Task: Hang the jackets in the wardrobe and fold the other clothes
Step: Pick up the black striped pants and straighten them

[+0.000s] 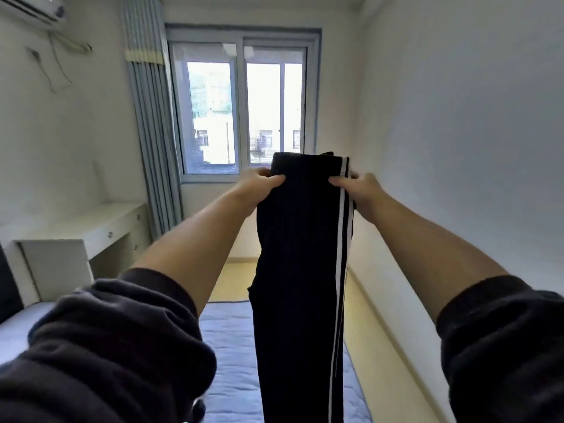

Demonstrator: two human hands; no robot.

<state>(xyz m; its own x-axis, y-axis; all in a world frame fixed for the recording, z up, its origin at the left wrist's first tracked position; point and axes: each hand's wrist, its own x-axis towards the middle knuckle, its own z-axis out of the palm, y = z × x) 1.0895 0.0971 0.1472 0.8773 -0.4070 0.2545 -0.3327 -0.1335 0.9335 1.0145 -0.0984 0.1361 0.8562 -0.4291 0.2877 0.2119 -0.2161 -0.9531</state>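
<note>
Both left hand (259, 185) and right hand (361, 190) pinch trousers (299, 270) over an apparently quilted bed (229, 346).

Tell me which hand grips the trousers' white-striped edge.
The right hand: it pinches the black trousers at the stripes; the left hand holds the plain edge.

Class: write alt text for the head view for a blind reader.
A left hand and right hand grip the top of black fabric trousers with white side stripes, hanging over a blue-grey quilted mattress; a bright window behind.
</note>
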